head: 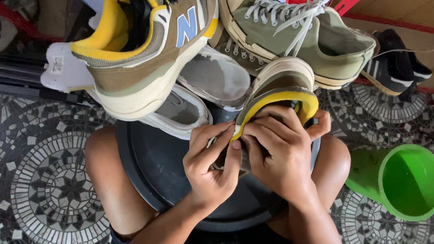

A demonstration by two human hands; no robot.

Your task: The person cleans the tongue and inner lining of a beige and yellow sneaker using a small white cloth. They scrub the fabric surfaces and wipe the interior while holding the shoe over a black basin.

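Both hands clamp one yellow-lined sneaker (276, 98) directly above the dark basin (151, 168): left hand (213, 158) pinches its collar, right hand (279, 151) wraps its heel. Risk: the tan sneaker (142, 50) and olive sneaker (299, 33), stacked loosely at the basin's far rim, probably topple if nudged.

A green plastic cup (409, 181) lies tipped on the mosaic floor (44, 178), black shoes (397, 61) beyond

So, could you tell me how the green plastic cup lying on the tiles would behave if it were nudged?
The green cup lies on its side, so it would probably roll in a curve, being tapered. It looks thin-walled and empty, so likely light and easily shifted.
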